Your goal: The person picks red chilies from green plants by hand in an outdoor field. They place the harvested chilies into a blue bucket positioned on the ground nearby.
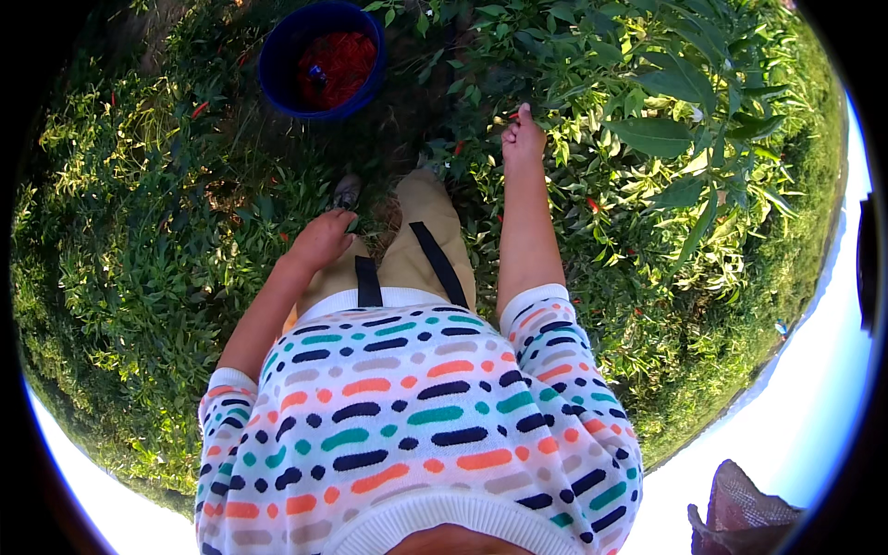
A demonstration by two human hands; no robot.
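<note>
My right hand [524, 139] reaches forward among the leafy pepper plants, its fingers curled and closed around a small red chili pepper [515, 116] that pokes out beside the thumb. My left hand [322, 239] hangs low in front of my left thigh, fingers loosely bent; whether anything lies under them cannot be seen. Ahead and to the left stands a blue plastic bucket [274, 73], partly filled with red chili peppers [347, 59]. A small blue and white object [317, 72] rests on those peppers.
Dense chili plants [652, 139] grow on both sides, with scattered red peppers such as one at right [592, 205] and one at left [200, 109]. My shoe [347, 189] stands on the shaded ground between the rows. Far off at the right is a small figure-like shape [782, 329].
</note>
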